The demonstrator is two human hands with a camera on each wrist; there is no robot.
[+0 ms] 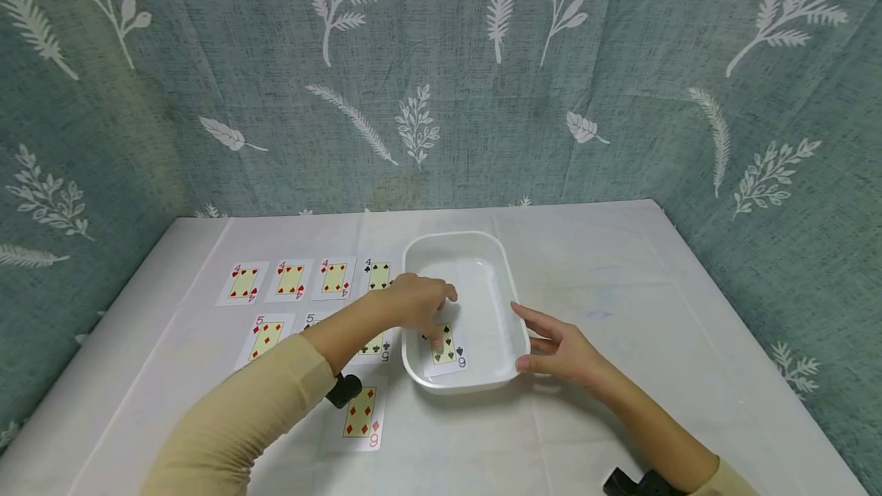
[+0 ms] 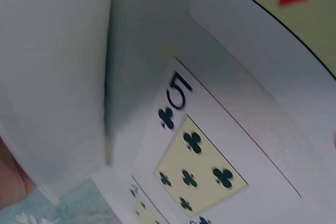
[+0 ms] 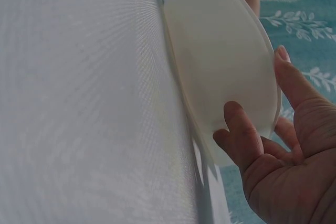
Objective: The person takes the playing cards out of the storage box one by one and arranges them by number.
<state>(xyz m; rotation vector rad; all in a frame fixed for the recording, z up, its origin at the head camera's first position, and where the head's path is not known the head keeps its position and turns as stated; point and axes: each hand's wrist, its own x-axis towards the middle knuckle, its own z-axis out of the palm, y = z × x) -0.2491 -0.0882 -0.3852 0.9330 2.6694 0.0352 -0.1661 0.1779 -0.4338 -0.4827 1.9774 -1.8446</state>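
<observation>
A white tray sits mid-table. My left hand reaches over its left rim, and its downturned fingertips touch a six of spades lying in the tray's near end, with the thumb held apart. My right hand rests with nearly straight fingers against the tray's right side. In the right wrist view, the thumb and fingers of my right hand lie against the tray's outer wall. The left wrist view shows the tray wall beside a five of clubs.
Face-up cards lie left of the tray: a row of fours, a five of diamonds, the five of clubs and a six of diamonds. A leaf-patterned curtain hangs behind the white table.
</observation>
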